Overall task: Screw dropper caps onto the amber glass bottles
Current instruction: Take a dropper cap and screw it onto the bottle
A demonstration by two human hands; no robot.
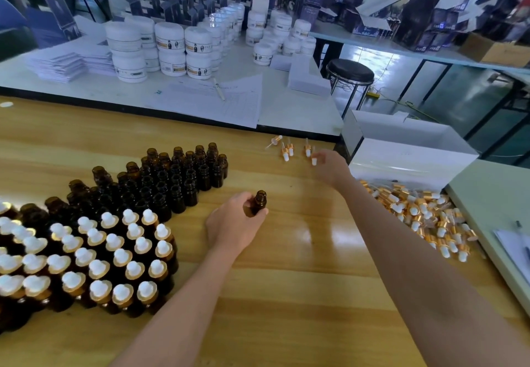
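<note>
My left hand [233, 223] grips an open amber bottle [259, 201] upright near the middle of the wooden table [286, 280]. Reaching far across, my right hand [329, 167] pinches a dropper cap [314, 160] with a white bulb. Several loose dropper caps [288, 148] lie just left of that hand. A block of uncapped amber bottles [177, 177] stands to the left. In front of it stand capped bottles [114, 257] with white bulbs and gold collars. A heap of dropper caps [424, 214] lies at the right.
A white cardboard box [407, 151] stands at the table's far right, behind the heap. A grey surface with papers [513, 240] adjoins on the right. Beyond lies a white table with white jars [172, 48], paper sheets [218, 100] and a black stool [350, 72].
</note>
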